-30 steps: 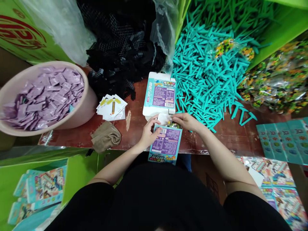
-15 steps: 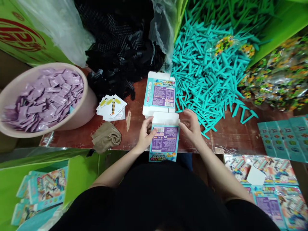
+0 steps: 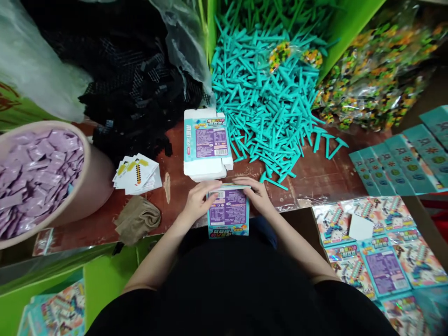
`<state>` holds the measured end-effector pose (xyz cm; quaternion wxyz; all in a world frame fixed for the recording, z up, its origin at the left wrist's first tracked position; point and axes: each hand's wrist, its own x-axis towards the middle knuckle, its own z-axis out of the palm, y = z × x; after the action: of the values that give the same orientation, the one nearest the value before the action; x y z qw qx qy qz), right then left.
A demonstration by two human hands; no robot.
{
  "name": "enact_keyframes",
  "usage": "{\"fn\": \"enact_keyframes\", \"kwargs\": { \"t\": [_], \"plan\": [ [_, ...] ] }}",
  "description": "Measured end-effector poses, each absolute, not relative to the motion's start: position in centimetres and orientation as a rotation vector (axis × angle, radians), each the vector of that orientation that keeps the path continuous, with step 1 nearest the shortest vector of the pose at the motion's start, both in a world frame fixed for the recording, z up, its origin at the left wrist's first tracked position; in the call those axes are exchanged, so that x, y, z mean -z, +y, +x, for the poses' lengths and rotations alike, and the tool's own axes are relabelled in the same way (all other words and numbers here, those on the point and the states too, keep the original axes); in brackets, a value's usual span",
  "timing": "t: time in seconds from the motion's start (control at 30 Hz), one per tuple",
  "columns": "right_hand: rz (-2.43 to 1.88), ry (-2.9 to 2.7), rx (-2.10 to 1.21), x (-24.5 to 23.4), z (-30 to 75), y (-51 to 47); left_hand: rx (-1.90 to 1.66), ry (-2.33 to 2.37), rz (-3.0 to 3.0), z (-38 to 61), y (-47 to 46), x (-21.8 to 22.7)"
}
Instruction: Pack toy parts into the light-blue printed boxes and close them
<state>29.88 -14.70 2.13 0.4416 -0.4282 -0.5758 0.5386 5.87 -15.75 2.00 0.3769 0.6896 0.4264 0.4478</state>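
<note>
At the far left a pink basin (image 3: 87,154) holds purple sachets (image 3: 31,172), and just right of it a fan of printed cards (image 3: 136,173) and a crumpled brown cloth (image 3: 137,219) lie on the counter (image 3: 315,172). A heap of black pieces (image 3: 133,93) sits behind them.

In the middle, the left hand (image 3: 198,200) and the right hand (image 3: 257,196) hold a small box (image 3: 228,214) at the near edge of the counter, barcode face up. The left fingers (image 3: 206,187) lie close together and flat along the far top edge, with the thumb down the box's left side. The right fingers (image 3: 247,183) are also pressed together, curled over the far right corner. So the box sits between both palms, and its far end is under the fingertips.

Judged from this, the far flap looks folded down and is being pressed shut, so the box seems filled and all but closed. Whether the flap is fully tucked cannot be told, and the near end is hard to read. Just beyond the box an open carton (image 3: 207,142) lies apart from both hands, untouched, its flaps out.

To the right, teal plastic pieces (image 3: 266,107) spill across the counter. Farther right lie flat cartons (image 3: 395,163), and below them, past the counter edge, rows of closed boxes (image 3: 371,252)
</note>
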Motion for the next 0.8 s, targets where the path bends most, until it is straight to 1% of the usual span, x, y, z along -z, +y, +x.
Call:
{"fn": "enact_keyframes", "kwargs": {
  "t": [0.07,0.17,0.3,0.37,0.47,0.53,0.6,0.7,0.8],
  "plan": [
    [-1.052,-1.460,-1.419,-2.9,30.5,-14.7,-1.075,1.062,1.749,5.8,-16.1,-2.9],
    [-1.150,-1.381,-1.505,-3.7,30.6,-14.3,-1.017,1.195,1.536,6.0,-15.8,-4.2],
    [-1.200,-1.369,-1.496,-3.8,30.1,-14.2,-1.019,1.293,1.322,6.5,-15.2,-4.7],
    [-1.138,-1.477,-1.428,-3.1,30.4,-14.8,-1.005,1.252,1.375,6.2,-15.4,-4.4],
    [-1.036,-1.708,-1.218,-2.4,31.7,-15.7,-0.971,1.136,1.557,5.2,-16.3,-3.8],
    [-0.997,-1.884,-1.108,-3.1,32.7,-15.8,-0.944,1.067,1.657,5.2,-16.8,-4.0],
    [-0.997,-2.111,-1.061,-5.3,33.3,-15.3,-0.932,1.033,1.752,6.3,-16.8,-5.0],
    [-1.077,-2.448,-1.051,-10.2,33.7,-14.2,-0.944,0.930,1.957,9.7,-16.5,-8.5],
    [-1.140,-2.515,-1.169,-15.5,36.2,-13.8,-1.022,0.851,2.110,12.1,-16.1,-12.7]
  ]
}}
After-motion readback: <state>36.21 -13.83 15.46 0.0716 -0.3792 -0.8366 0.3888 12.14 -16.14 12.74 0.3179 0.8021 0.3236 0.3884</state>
